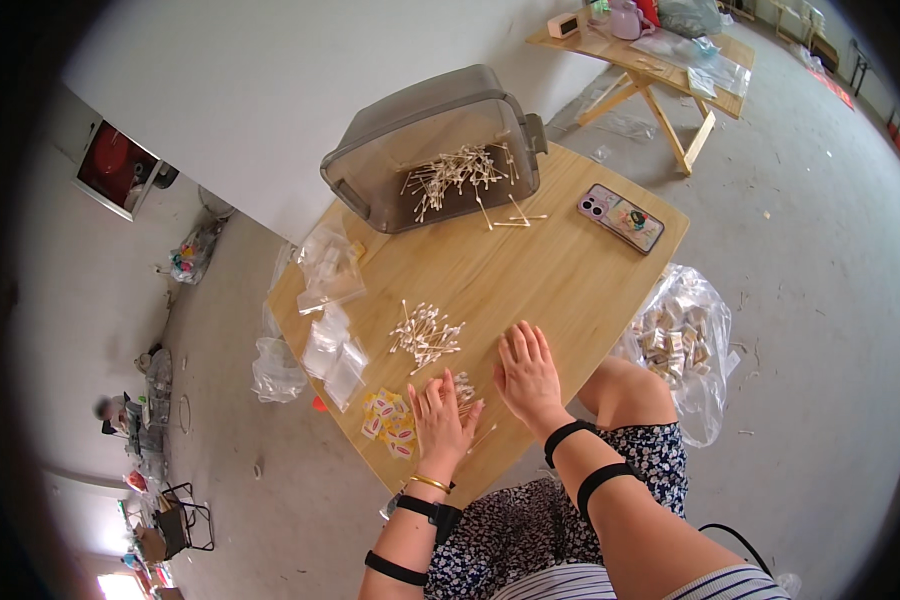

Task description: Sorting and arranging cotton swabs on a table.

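My left hand point(442, 420) lies at the near edge of the wooden table, fingers stretched and thumb apart. Beside its thumb and fingertips is a small bunch of cotton swabs point(464, 388), partly hidden by the hand. To the right, my right hand point(527, 375) rests palm down on the bare wood, fingers extended, holding nothing. A loose pile of cotton swabs point(425, 335) lies just beyond my left hand. Left of that hand are several small yellow-and-white printed paper slips point(390, 422). Clear plastic bags point(332, 350) are stacked along the table's left edge.
At the far side, a grey translucent bin point(370, 190) lies tipped on its side, with cotton swabs point(460, 175) inside and spilling out. A phone point(620, 217) lies at the right. Beside my leg sits a clear bag of small packs point(675, 340). Another table point(650, 70) stands behind.
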Motion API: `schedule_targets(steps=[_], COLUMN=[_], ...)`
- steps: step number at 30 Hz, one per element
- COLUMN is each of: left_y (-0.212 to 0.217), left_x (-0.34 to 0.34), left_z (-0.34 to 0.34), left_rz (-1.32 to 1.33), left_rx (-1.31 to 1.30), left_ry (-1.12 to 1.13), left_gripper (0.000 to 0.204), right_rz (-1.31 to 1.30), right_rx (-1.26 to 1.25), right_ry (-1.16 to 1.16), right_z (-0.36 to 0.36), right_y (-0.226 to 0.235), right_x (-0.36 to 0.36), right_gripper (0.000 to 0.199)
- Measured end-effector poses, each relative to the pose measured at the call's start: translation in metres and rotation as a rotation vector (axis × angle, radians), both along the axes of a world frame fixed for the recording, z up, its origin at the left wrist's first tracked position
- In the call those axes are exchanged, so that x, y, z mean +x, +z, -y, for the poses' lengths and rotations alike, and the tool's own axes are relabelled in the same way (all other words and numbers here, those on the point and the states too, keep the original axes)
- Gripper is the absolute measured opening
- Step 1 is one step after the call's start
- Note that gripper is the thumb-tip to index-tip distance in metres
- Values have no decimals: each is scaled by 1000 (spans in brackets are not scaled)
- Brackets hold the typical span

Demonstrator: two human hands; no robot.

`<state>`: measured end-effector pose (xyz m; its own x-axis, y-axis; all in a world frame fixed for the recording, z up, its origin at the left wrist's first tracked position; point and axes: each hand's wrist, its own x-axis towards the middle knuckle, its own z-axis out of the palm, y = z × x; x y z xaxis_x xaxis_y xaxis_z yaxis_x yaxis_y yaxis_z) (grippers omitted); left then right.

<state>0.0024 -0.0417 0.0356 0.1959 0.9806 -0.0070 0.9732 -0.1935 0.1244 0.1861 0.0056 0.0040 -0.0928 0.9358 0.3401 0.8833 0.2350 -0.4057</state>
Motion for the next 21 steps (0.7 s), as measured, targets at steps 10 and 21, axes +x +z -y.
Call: schedule_targets(steps=[10,21], left_y=[-15,-2], left_x=[-8,-2], left_z=[6,11], left_rz=[8,-67], left_rx=[76,4], left_ry=[-51,21], left_gripper=[90,101], right_rz=[6,19], right_rx=[10,1], right_ry=[6,2], right_z=[0,-1], right_y=[2,1], right_x=[-1,-1], right_gripper=[46,46])
